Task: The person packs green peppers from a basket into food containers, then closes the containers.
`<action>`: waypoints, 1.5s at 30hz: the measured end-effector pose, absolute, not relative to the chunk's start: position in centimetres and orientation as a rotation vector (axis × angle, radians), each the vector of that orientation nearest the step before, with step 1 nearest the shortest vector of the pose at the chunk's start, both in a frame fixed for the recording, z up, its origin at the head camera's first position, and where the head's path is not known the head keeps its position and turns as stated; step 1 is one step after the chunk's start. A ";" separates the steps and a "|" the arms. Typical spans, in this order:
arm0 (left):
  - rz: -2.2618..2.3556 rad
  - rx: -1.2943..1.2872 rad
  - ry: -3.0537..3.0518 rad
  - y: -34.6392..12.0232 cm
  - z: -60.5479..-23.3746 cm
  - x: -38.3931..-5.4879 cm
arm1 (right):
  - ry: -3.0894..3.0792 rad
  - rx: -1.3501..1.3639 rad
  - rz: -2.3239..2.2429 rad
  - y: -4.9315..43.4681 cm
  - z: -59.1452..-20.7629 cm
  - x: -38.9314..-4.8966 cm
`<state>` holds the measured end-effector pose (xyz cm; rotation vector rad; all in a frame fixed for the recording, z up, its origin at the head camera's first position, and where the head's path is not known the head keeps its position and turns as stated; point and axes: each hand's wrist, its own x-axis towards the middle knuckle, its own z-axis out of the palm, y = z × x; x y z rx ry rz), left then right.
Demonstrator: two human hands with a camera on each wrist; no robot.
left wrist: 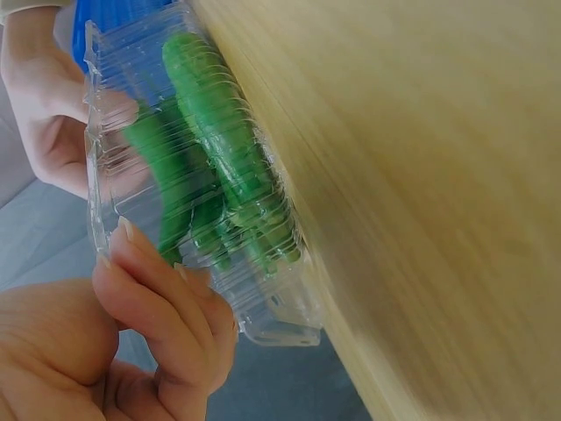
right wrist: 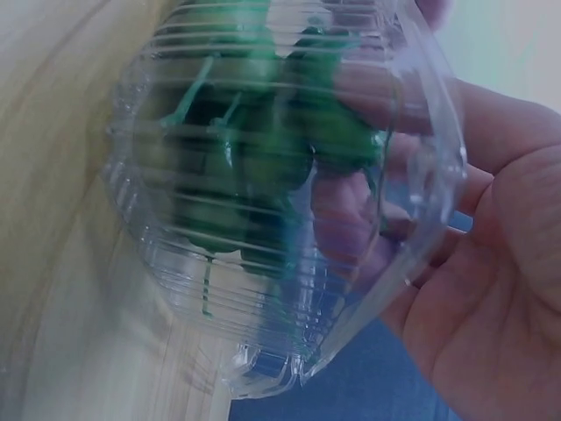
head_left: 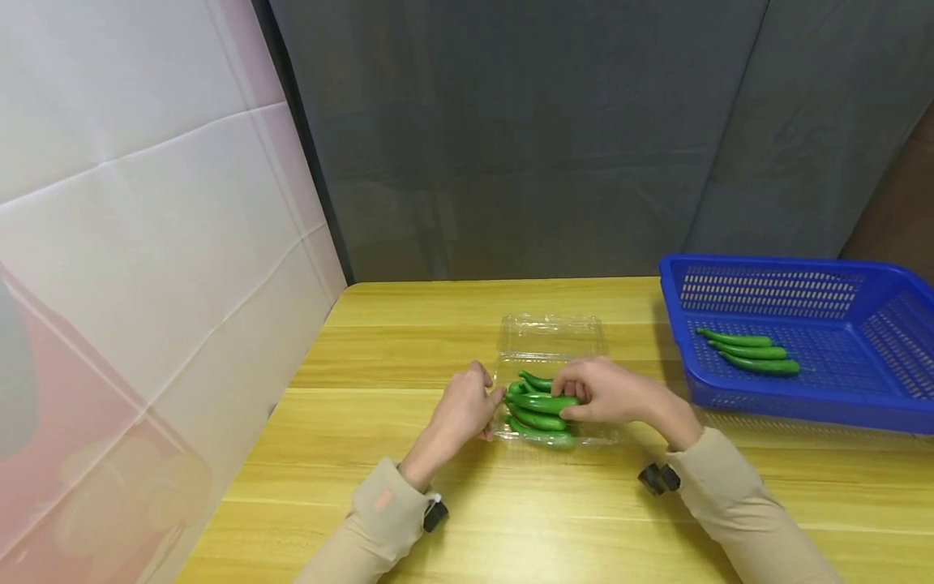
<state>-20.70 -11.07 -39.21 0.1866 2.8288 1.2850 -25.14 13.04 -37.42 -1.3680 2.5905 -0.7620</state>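
Note:
A clear plastic clamshell box (head_left: 553, 334) lies on the table with its lid folded back, and several long green peppers (head_left: 538, 421) lie in it. At the box's left edge, my left hand (head_left: 461, 407) pinches the rim with its fingertips; the left wrist view shows these fingers (left wrist: 162, 307) bent at the plastic wall. My right hand (head_left: 609, 389) reaches in over the right side. Its thumb and fingers hold the top green pepper (head_left: 536, 403) near its right end. Through the ribbed wall, the right wrist view shows the fingers around this pepper (right wrist: 342, 136).
To the right stands a blue perforated basket (head_left: 803, 397) with 3 green peppers (head_left: 755, 353) on its floor. The wooden table (head_left: 394, 341) ends at a grey curtain (head_left: 511, 162) behind. A pale printed sheet (head_left: 146, 227) hangs along the left side.

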 end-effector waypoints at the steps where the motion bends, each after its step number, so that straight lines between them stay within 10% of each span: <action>1: 1.286 0.188 2.829 -11.1 -39.2 -20.7 | 2.589 -1.364 -0.759 13.0 -37.4 -25.1; 45: 1.286 0.163 2.820 -11.0 -39.3 -20.7 | 2.527 -1.347 -0.687 12.2 -37.8 -24.4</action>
